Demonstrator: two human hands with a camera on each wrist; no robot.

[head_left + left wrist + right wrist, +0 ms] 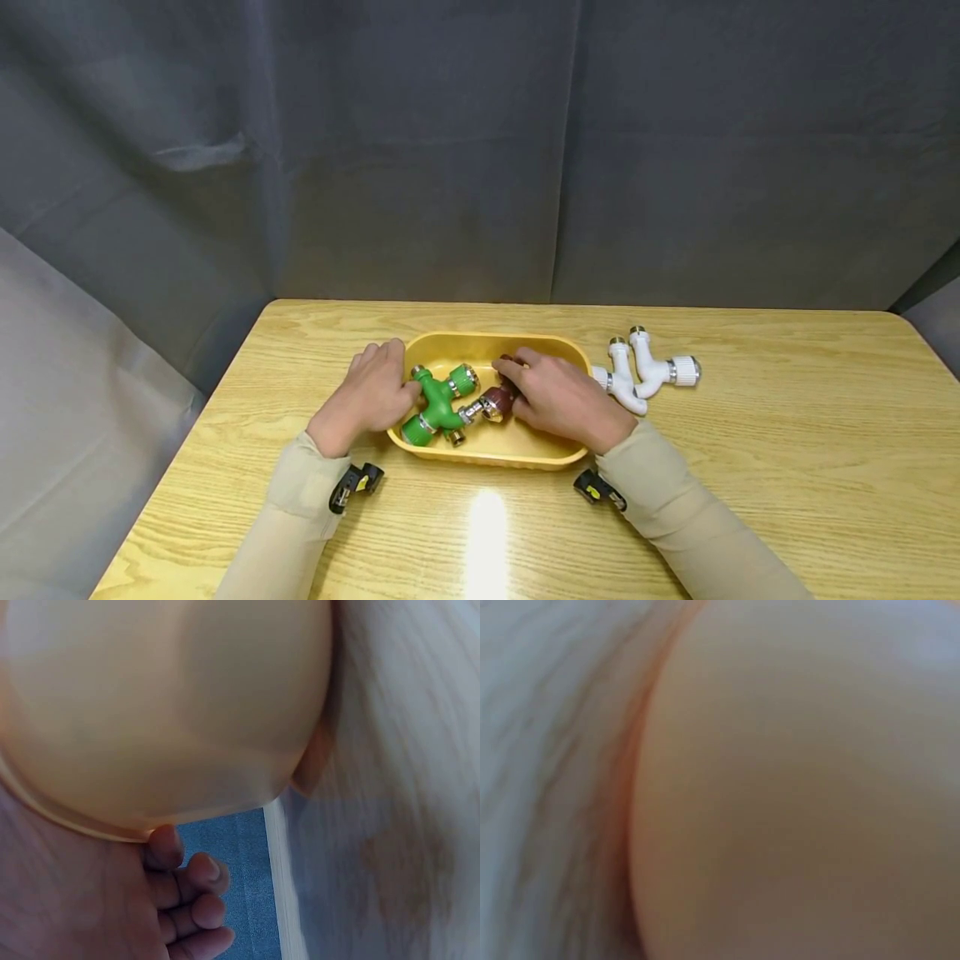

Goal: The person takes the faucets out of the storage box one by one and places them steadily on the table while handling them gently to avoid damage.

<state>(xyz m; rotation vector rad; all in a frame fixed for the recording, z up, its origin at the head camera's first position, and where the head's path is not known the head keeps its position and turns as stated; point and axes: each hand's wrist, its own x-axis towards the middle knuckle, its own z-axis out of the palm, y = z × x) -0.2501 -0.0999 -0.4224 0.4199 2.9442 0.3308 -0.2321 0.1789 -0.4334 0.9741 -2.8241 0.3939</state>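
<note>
A yellow oblong basin (517, 446) stands on the table. At its left end my left hand (371, 390) grips the rim, thumb over the inner side and fingers outside. The left wrist view shows those fingers (196, 915) curled beside the basin wall (187, 712). Green taps (438, 404) with metal ends lie in the left half of the basin. Reaching over the right end, my right hand (562, 396) holds a dark red tap (498, 402) inside; the hand covers part of it. In the right wrist view the basin's outer wall (795, 787) is blurred, and no fingers show.
Two white taps, a nearer one (621, 379) and a farther one (652, 367), lie on the table just right of the basin. A grey cloth (420, 167) hangs behind the wooden table (787, 433). Light glares off the tabletop in front of the basin.
</note>
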